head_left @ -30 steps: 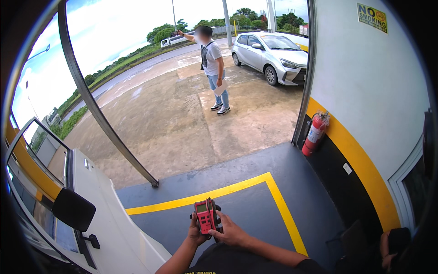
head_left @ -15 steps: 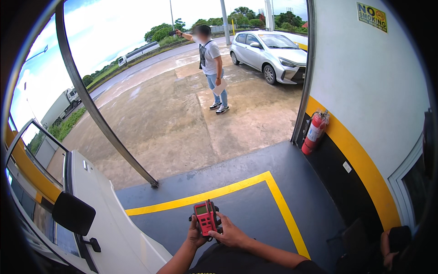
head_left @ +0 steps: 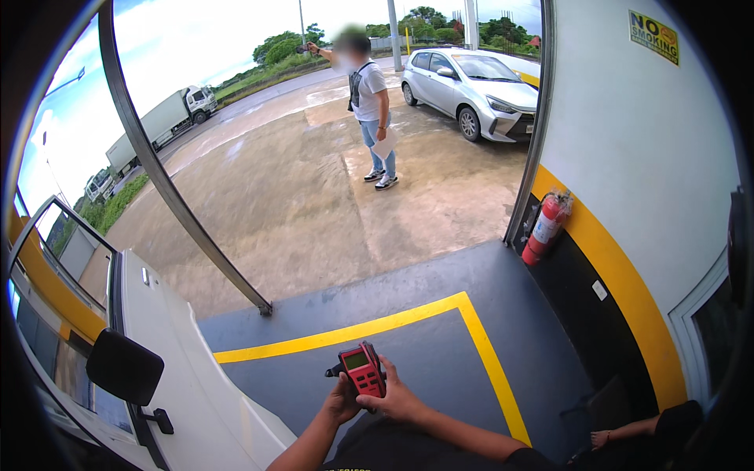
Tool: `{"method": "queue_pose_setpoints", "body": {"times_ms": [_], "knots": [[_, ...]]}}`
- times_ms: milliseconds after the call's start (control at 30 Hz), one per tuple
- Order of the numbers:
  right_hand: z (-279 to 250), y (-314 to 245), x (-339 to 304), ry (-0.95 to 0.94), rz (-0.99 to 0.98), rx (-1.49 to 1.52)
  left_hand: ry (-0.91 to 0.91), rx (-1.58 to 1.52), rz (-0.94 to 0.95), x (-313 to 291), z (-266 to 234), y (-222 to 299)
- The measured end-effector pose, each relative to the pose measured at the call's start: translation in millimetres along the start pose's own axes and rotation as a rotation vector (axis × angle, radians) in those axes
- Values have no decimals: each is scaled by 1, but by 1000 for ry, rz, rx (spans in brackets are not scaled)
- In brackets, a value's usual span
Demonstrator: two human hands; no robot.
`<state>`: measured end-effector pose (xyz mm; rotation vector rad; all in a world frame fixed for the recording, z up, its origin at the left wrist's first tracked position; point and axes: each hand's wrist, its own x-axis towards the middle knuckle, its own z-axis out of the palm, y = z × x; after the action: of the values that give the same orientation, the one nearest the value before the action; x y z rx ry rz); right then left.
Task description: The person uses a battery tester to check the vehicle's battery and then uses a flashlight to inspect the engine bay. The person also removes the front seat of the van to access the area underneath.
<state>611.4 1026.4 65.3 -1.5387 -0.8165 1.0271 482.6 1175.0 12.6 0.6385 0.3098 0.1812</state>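
Observation:
Low in the middle of the head view, in front of my body, I hold a red handheld meter (head_left: 365, 380) with a small greenish screen and several dark buttons. My left hand (head_left: 342, 403) is closed around its lower left side. My right hand (head_left: 399, 402) grips the other side, its thumb across the lower part of the face and its fingers along the right edge. A black part, perhaps a clamp or lead, sticks out left of the meter's top. The back of the meter is hidden.
At left is a white vehicle (head_left: 184, 337) with a black side mirror (head_left: 126, 366). A fire extinguisher (head_left: 543, 229) hangs on the right wall. Outside, a person (head_left: 369, 102) stands with one arm raised near a silver car (head_left: 471, 90). Another person's arm (head_left: 628, 432) shows at lower right.
The meter has tilted slightly in my hands, which still grip it. Outside, the trucks on the road have moved to the right. The arm at lower right now stretches out leftward.

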Motion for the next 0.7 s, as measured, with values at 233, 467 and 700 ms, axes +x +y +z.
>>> {"method": "queue_pose_setpoints", "body": {"times_ms": [233,467,700], "knots": [[-3,-3,49,5,-77,255,-14,59,-35,31,-44,34],[0,-53,138,-111,33,461,140,57,-7,111,-187,138],[28,-51,278,-161,-150,603,197,384,-275,248,-323,276]]}}
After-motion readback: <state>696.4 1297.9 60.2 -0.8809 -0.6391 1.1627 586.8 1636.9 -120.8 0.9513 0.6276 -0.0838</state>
